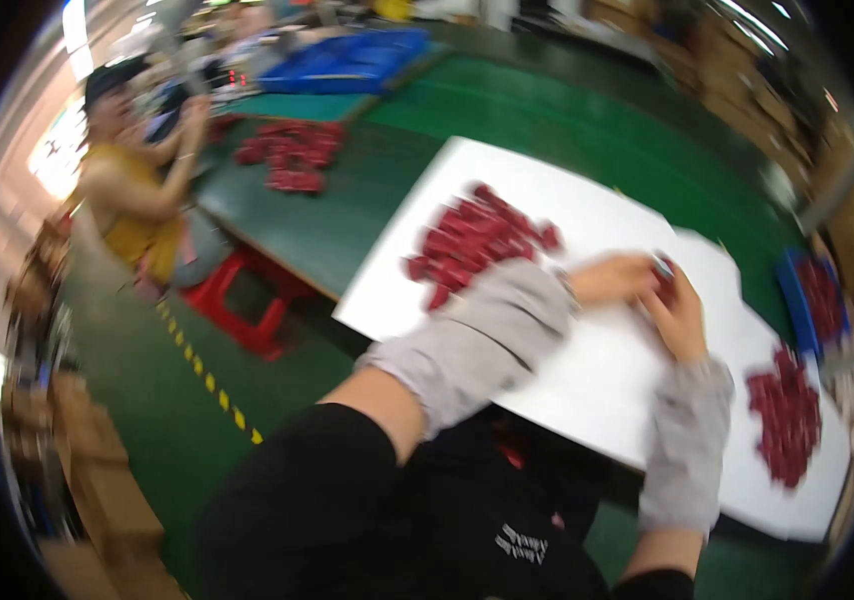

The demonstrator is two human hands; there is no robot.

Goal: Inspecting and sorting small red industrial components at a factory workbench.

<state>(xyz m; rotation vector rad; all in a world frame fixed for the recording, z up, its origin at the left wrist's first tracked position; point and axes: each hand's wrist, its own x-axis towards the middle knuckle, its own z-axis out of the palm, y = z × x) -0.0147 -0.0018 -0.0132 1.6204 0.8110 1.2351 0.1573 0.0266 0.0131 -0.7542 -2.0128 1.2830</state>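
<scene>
We see our left hand [615, 280] and right hand [679, 318] closed together on a red piece [663, 287]; right of them, a blue tray [789, 290] holds red pieces [823, 297].

Small red packets [477, 240] heaped on the white sheet [587, 370], another red heap [787, 415] at the sheet's right end. More red packets [292, 155] left of the sheet on the green tabletop [347, 215]. All blurred.
</scene>
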